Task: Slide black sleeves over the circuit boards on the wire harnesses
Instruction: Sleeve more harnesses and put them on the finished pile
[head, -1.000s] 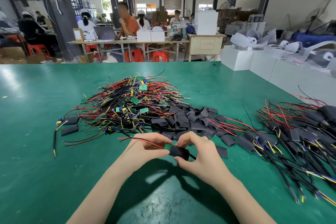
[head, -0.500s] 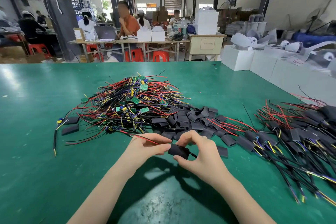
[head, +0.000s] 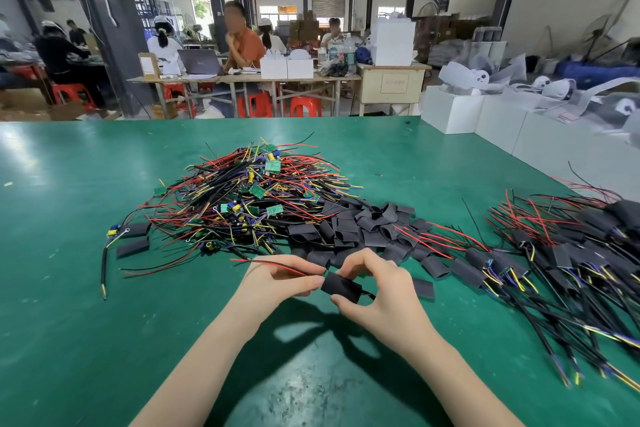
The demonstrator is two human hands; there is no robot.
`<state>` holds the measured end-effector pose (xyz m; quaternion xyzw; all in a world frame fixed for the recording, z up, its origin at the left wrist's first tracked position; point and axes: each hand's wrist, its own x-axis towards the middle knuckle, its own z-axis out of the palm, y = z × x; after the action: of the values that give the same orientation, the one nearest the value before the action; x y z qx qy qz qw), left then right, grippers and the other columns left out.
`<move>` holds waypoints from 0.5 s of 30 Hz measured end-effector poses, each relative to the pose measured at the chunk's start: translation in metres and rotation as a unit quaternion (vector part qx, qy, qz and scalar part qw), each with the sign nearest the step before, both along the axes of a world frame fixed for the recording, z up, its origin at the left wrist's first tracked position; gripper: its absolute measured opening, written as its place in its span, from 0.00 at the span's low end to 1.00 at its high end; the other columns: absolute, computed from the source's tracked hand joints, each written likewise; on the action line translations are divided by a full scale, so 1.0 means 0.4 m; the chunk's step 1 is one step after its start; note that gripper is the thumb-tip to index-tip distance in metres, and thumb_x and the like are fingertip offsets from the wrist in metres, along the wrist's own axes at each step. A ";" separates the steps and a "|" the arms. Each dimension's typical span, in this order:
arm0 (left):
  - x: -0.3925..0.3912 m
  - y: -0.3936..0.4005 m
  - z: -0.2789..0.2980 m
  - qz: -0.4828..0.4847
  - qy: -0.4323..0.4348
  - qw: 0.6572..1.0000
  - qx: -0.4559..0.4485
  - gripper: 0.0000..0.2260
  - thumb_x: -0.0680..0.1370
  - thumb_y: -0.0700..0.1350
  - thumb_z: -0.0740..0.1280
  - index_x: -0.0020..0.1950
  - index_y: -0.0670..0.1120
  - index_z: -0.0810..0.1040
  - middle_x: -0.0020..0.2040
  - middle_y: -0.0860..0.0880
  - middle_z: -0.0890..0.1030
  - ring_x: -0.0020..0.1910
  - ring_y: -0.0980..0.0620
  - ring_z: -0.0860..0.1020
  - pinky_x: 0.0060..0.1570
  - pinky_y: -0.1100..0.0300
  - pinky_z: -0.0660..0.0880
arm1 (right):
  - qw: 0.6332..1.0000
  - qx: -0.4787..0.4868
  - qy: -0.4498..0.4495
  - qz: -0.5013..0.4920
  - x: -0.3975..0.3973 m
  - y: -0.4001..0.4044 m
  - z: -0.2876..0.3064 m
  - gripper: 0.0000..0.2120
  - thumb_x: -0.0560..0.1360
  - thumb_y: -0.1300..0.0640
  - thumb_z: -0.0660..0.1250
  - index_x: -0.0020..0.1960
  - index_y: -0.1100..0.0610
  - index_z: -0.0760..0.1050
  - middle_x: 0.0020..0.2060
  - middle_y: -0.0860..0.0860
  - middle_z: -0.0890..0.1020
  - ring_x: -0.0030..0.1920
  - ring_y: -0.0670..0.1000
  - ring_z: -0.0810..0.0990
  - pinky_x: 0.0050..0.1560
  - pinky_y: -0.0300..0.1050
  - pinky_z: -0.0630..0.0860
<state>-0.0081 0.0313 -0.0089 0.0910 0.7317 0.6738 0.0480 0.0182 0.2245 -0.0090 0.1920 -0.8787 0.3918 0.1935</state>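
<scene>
Just above the green table (head: 86, 322), both hands work on one wire harness. My right hand (head: 377, 291) pinches a black sleeve (head: 341, 286) between thumb and fingers. My left hand (head: 277, 279) pinches the harness's red and black wires (head: 273, 264) at the sleeve's left mouth, where a sliver of green circuit board (head: 325, 273) shows. A thin black wire pokes out of the sleeve's right end. Behind the hands lies a tangled pile of unsleeved harnesses (head: 249, 198) with green boards, and a heap of loose black sleeves (head: 360, 229).
Sleeved harnesses (head: 571, 253) are heaped at the right of the table. Two loose sleeves (head: 133, 246) and a stray harness lie at the left. White boxes (head: 502, 125) line the table's far right edge. People sit at desks in the background.
The black sleeve has slid left over the green board, which showed more a second ago. Both hands have stayed in nearly the same place.
</scene>
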 end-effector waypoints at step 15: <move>-0.002 0.002 0.000 -0.001 0.055 0.996 -0.069 0.07 0.69 0.34 0.75 0.42 0.46 0.87 0.39 0.46 0.86 0.38 0.53 0.82 0.41 0.64 0.78 | 1.000 0.019 -0.019 -0.010 -0.005 -0.002 -0.015 0.13 0.64 0.55 0.74 0.46 0.50 0.74 0.39 0.38 0.78 0.44 0.40 0.76 0.52 0.40 0.71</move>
<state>-0.0090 0.0319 -0.0087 0.1250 0.7781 0.6153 0.0148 0.0162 0.2237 -0.0149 0.1791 -0.8913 0.3769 0.1775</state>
